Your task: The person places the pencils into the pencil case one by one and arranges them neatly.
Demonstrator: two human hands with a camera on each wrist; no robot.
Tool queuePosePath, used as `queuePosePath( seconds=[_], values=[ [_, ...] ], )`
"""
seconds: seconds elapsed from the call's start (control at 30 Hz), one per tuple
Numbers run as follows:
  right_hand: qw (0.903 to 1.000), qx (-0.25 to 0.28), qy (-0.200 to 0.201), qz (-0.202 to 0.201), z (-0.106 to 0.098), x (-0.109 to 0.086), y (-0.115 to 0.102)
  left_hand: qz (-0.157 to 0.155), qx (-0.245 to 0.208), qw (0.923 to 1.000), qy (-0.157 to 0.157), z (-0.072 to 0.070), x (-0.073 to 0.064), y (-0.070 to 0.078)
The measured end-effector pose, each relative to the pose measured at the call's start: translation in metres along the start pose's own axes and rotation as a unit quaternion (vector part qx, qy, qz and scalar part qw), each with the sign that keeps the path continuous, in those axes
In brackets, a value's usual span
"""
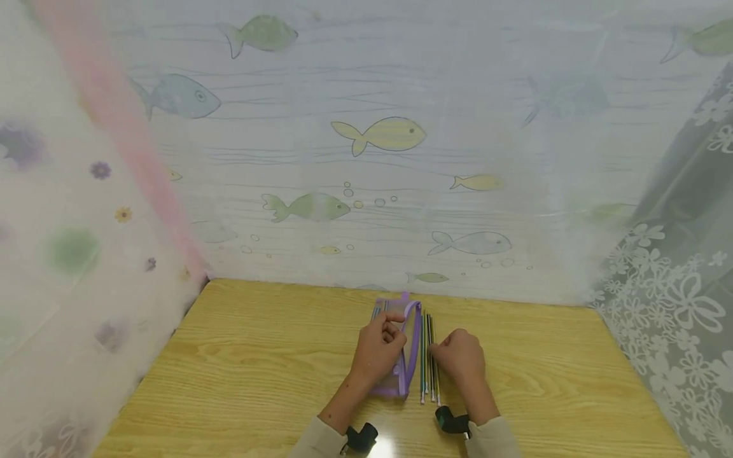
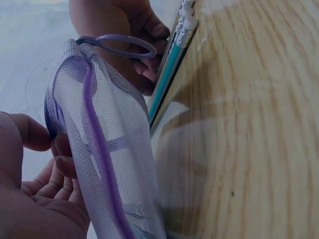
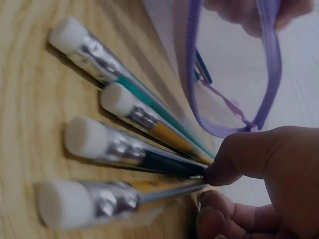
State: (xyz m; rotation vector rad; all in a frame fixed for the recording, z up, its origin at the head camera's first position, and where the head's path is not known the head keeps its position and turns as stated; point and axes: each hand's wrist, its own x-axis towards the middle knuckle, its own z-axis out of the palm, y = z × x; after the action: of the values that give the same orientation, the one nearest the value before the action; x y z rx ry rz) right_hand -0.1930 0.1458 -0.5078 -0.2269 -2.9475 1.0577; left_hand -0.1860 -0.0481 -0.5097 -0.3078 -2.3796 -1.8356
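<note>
A mesh pencil pouch with purple zip edging lies on the table, its zip side gaping in the right wrist view. My left hand is over it; thumb and fingers pinch the pouch's edge in the left wrist view. Beside the pouch, to its right, lie several striped pencils with white erasers toward me. My right hand pinches the rightmost yellow pencil between thumb and fingers. A green-and-silver pencil lies nearest the pouch. Some pencil ends show inside the pouch.
The wood-grain table extends to both sides of the pouch. A fish-print curtain hangs at its back edge, with flowered cloth on the left and white lace on the right. Both wrists carry black cameras.
</note>
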Motion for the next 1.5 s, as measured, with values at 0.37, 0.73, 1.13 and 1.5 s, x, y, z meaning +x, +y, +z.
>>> queuePosePath(
  seconds=[0.37, 0.73, 1.13, 1.5],
  values=[
    [0.9974, -0.066, 0.021, 0.021, 0.005, -0.001, -0.008, -0.001, 0.006, 1.0, -0.001, 0.001, 0.002, 0.0],
    [0.9947, -0.094, 0.021, 0.035, 0.004, -0.003, -0.01, -0.005, 0.007, 1.0, 0.002, 0.001, 0.001, 0.0],
    [0.9965, -0.074, 0.008, 0.038, 0.002, -0.002, -0.005, -0.007, 0.006, 1.0, 0.0, 0.0, 0.0, 0.0],
    [0.9982, -0.057, 0.004, 0.02, -0.001, -0.001, -0.004, -0.004, 0.01, 0.9999, -0.003, -0.001, -0.001, 0.001]
  ],
)
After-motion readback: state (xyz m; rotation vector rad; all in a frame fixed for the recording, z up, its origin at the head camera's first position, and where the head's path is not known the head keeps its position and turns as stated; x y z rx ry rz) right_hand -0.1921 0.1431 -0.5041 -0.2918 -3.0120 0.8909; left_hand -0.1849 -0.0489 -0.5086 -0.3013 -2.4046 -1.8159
